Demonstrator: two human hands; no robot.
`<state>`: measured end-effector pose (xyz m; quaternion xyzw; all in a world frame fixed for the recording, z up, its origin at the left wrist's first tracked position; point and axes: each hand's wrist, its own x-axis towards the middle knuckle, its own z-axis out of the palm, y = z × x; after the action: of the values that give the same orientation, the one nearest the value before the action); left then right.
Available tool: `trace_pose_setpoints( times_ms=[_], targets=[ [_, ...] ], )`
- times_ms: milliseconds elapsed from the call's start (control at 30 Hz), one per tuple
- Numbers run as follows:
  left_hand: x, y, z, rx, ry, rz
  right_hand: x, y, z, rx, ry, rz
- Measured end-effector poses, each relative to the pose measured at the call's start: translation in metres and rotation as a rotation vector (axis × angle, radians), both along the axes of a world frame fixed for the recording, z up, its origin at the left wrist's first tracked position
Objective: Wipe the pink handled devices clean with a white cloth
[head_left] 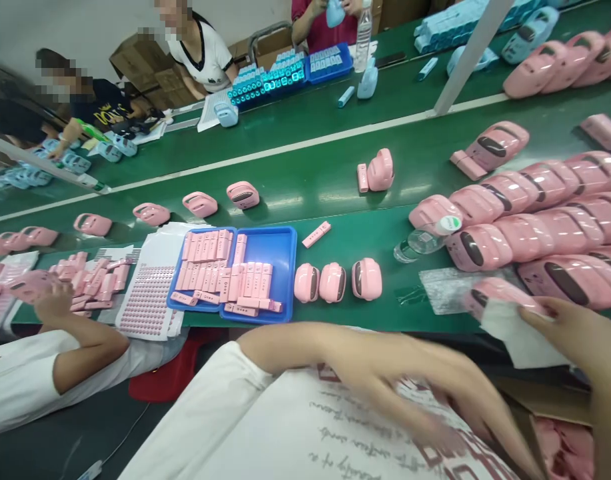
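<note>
Right grip point(575, 333) pinched on white sheet point(510, 333); pink case point(488, 292) leftward, long axis toward it; left grip point(390, 353) spread, farther, seemingly empty.

Grey wall point(98, 23), cardboard boxes point(141, 61), long green table point(305, 163), red seat point(160, 381)

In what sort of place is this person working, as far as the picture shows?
Most likely a factory assembly line: long green work surfaces, rows of glossy pink rounded plastic casings, and shallow blue plastic trays of small pink oblong pieces.
</note>
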<state>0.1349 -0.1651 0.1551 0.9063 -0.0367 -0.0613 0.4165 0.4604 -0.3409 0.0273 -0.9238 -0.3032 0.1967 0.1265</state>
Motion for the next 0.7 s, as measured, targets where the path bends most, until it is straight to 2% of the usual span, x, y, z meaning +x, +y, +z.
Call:
trace_pose_setpoints(
  times_ms=[67,133,167,233,267,333,400,467,533,633,700],
  targets=[
    [0.003,0.016,-0.015,-0.182,-0.089,0.044,-0.028,0.01,0.029,0.079,0.194,0.042],
    [0.001,0.031,-0.041,-0.198,-0.086,0.312,-0.057,0.024,0.056,0.199,0.362,0.181],
    [-0.001,0.036,-0.055,-0.2,-0.05,0.391,-0.07,0.033,0.068,0.256,0.444,0.273],
    [-0.006,0.042,-0.077,-0.286,0.009,0.419,-0.093,0.054,0.088,0.351,0.595,0.417],
    [-0.01,0.043,-0.082,-0.372,0.005,0.363,-0.103,0.064,0.096,0.391,0.66,0.466],
    [-0.019,0.04,-0.083,-0.546,-0.043,0.253,-0.118,0.083,0.108,0.465,0.744,0.491],
    [-0.03,0.034,-0.073,-0.655,-0.147,0.264,-0.13,0.097,0.116,0.524,0.776,0.458],
    [-0.04,0.026,-0.062,-0.668,-0.255,0.429,-0.138,0.108,0.121,0.573,0.784,0.398],
    [-0.046,0.018,-0.055,-0.594,-0.3,0.619,-0.144,0.118,0.122,0.596,0.796,0.358],
    [-0.051,0.011,-0.051,-0.45,-0.291,0.836,-0.146,0.127,0.118,0.577,0.778,0.371],
    [-0.052,0.01,-0.049,-0.418,-0.288,0.932,-0.14,0.126,0.113,0.541,0.682,0.39]
  ],
)
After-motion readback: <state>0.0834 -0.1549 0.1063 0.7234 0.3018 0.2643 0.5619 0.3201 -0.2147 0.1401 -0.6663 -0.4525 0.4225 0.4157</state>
